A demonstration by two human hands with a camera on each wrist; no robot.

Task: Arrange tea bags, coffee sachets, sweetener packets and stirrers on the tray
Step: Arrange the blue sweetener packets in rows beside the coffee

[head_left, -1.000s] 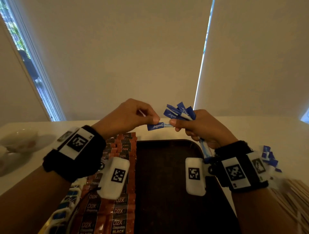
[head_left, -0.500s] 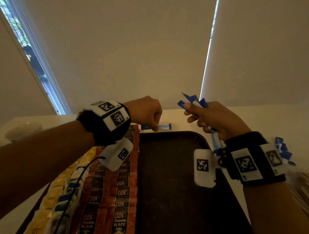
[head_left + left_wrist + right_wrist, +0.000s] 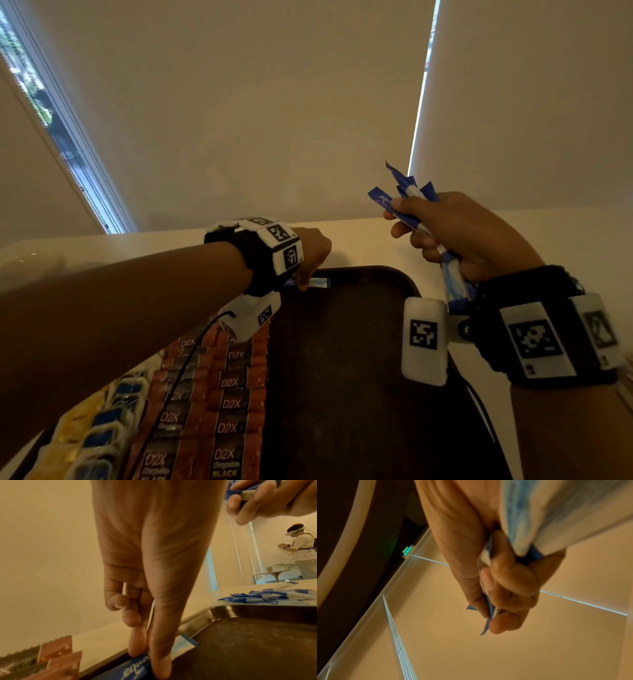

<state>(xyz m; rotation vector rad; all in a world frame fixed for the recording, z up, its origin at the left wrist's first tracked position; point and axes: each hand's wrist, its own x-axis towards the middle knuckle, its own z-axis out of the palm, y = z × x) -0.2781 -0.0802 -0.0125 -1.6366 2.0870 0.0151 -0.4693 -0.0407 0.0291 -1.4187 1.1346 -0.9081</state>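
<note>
Tray (image 3: 394, 281), dark brown, rectangular, rounded corners, filling from the left. Far left: yellow and blue-and-white foil tea bags (image 3: 99, 435) already down in overlapping columns. Next over: red-brown and black coffee sachets (image 3: 226, 404) marked D2X, laid in two neat columns. Centre and right of tray floor bare and dark.

Left hand (image 3: 310, 255) down at the far edge, thumb and forefinger pinching one slim blue-and-white sweetener stick (image 3: 320, 283), its end lying on the tray floor just beside the coffee columns; looks like the first of a new row going down. Right hand (image 3: 466, 233) up in the air, well clear of the tray, fingers curled round a bunch of blue sweetener sticks (image 3: 407, 198), ends fanning out above the fist.

Beyond the tray's right side: loose pile of blue sweetener packets (image 3: 254, 597) on the pale counter, waiting. Stirrers nowhere clear, possibly out of view at the right edge. Roughly half done: sweeteners barely begun, stirrers to come.
</note>
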